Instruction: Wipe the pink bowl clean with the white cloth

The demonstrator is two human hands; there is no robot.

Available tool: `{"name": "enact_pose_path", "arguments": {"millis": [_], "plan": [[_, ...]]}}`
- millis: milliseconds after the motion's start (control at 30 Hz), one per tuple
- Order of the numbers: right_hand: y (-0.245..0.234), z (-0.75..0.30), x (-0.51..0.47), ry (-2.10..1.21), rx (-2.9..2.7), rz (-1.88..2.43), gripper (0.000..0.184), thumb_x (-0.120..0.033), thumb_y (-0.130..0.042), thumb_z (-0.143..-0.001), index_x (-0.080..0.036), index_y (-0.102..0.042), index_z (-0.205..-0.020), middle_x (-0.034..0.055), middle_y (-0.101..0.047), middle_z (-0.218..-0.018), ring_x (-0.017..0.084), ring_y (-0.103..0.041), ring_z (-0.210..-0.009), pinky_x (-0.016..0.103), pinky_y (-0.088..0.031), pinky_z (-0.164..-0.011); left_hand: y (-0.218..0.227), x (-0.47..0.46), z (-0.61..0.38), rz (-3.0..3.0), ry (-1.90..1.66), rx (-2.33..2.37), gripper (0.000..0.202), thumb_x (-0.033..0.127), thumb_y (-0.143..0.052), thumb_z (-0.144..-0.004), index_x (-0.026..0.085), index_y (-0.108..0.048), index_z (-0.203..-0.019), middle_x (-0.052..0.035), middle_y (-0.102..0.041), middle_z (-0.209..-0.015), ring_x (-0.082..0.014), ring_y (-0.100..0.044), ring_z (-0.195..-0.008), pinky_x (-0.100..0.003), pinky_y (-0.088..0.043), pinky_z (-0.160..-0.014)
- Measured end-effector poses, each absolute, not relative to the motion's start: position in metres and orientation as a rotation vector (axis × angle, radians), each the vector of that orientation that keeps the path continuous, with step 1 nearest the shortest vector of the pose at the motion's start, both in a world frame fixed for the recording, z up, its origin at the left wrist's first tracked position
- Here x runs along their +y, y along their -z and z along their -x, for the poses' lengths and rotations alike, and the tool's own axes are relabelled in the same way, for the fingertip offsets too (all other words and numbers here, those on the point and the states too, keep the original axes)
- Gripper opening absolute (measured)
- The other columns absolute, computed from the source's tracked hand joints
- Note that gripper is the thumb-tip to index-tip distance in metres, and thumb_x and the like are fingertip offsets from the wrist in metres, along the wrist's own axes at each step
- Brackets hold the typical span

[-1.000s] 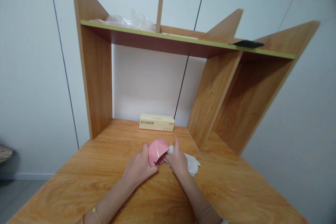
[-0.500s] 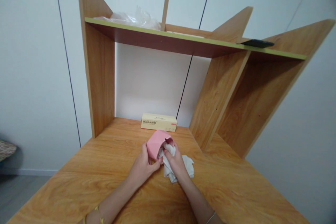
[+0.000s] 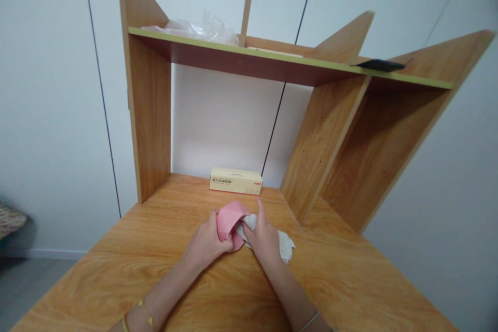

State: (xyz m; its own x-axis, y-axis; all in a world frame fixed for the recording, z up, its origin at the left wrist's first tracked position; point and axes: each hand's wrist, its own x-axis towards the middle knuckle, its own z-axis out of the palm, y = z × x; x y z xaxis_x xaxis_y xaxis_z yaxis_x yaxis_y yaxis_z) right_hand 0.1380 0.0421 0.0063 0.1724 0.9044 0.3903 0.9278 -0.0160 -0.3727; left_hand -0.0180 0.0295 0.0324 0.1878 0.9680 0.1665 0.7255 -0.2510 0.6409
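Holding a pink bowl (image 3: 230,218) and a pale cloth (image 3: 286,247)

Cannot see deep into the bowl or confirm contact with the worktop (image 3: 350,280). Cannot see most fingertips of the right hand (image 3: 264,238), clamped on the cloth. Clamping the bowl's outer side with the left hand (image 3: 208,241). Cannot identify a patterned thing (image 3: 11,220) cut off at the left edge. Compared with half a second ago, showing less of the bowl's opening, less cloth below the right hand, one finger raised. Counting one bowl, between both hands near the worktop's middle; one cloth; one cream box (image 3: 235,181) at the back; one plastic bag (image 3: 194,30) and one dark flat object (image 3: 379,65) on the shelf (image 3: 252,62).
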Motion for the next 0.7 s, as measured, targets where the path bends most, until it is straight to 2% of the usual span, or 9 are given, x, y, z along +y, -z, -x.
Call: {"name": "enact_pose_path", "arguments": {"millis": [133, 300, 467, 600, 700], "plan": [[-0.0076, -0.1375, 0.0445, -0.111, -1.661, 2.04, 0.068, -0.032, -0.05, -0.077, -0.016, -0.019, -0.134, 0.009, -0.066, -0.085, 0.023, -0.062, -0.078, 0.026, -0.038, -0.059, -0.0327, 0.0279, 0.015, -2.13, -0.713, 1.629, 0.041, 0.034, -0.052, -0.068, 0.017, -0.041, -0.104, -0.0087, -0.064, -0.089, -0.0254, -0.061, -0.08, -0.027, -0.04, -0.059], [-0.0128, -0.1403, 0.0409, 0.107, -1.721, 1.901, 0.066, -0.033, -0.05, -0.077, -0.02, -0.019, -0.135, 0.0071, -0.066, -0.087, 0.023, -0.062, -0.08, 0.027, -0.038, -0.063, -0.0279, 0.0303, 0.0145, -2.14, -0.63, 1.66, 0.034, 0.024, -0.047, -0.067, 0.017, -0.042, -0.1, -0.0072, -0.065, -0.082, -0.0236, -0.062, -0.073, -0.026, -0.038, -0.054], [-0.0128, -0.1422, 0.0401, 0.058, -1.685, 1.989, 0.067, -0.036, -0.049, -0.078, -0.017, -0.019, -0.135, 0.0077, -0.066, -0.081, 0.024, -0.062, -0.074, 0.027, -0.038, -0.059, -0.0284, 0.0298, 0.015, -2.186, -0.629, 1.642, 0.037, 0.027, -0.047, -0.067, 0.017, -0.042, -0.102, -0.008, -0.065, -0.085, -0.0246, -0.062, -0.075, -0.026, -0.038, -0.055], [-0.0153, -0.1426, 0.039, 0.167, -1.769, 1.772, 0.068, -0.03, -0.052, -0.076, -0.02, -0.02, -0.135, 0.0067, -0.065, -0.089, 0.022, -0.06, -0.082, 0.027, -0.039, -0.067, -0.0311, 0.0281, 0.016, -2.174, -0.589, 1.667, 0.039, 0.024, -0.047, -0.066, 0.018, -0.042, -0.105, -0.008, -0.065, -0.085, -0.0246, -0.062, -0.075, -0.026, -0.038, -0.056], [-0.0139, -0.1443, 0.0403, 0.085, -1.754, 1.807, 0.071, -0.028, -0.052, -0.075, -0.019, -0.016, -0.136, 0.0049, -0.064, -0.082, 0.022, -0.06, -0.076, 0.027, -0.039, -0.063, -0.0332, 0.0276, 0.0172, -2.195, -0.604, 1.63, 0.043, 0.026, -0.048, -0.067, 0.019, -0.042, -0.108, -0.0078, -0.065, -0.089, -0.0256, -0.062, -0.079, -0.027, -0.039, -0.059]]}}
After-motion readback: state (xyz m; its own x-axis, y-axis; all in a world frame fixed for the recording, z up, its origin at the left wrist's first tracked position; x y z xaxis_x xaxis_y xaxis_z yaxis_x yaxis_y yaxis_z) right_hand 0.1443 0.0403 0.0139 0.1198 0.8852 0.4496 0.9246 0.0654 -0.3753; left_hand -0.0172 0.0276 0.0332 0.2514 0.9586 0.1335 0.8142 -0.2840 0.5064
